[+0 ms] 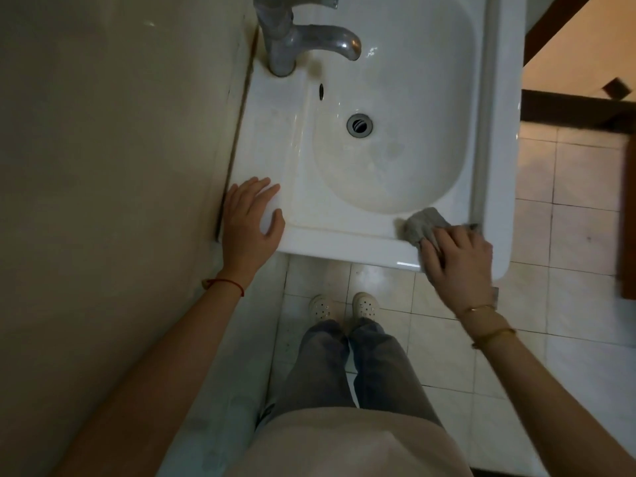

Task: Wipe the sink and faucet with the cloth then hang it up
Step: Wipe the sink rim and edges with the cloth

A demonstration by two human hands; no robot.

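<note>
A white ceramic sink fills the upper middle of the view, with a round metal drain in its basin. A grey metal faucet stands at the sink's top left, its spout curving over the basin. My right hand presses a crumpled grey cloth onto the sink's near right rim corner. My left hand lies flat with fingers spread on the near left corner of the rim and holds nothing.
A beige wall runs along the sink's left side. Pale floor tiles lie below and to the right. Dark wooden edges stand at the far right. My legs and white shoes are under the sink's front edge.
</note>
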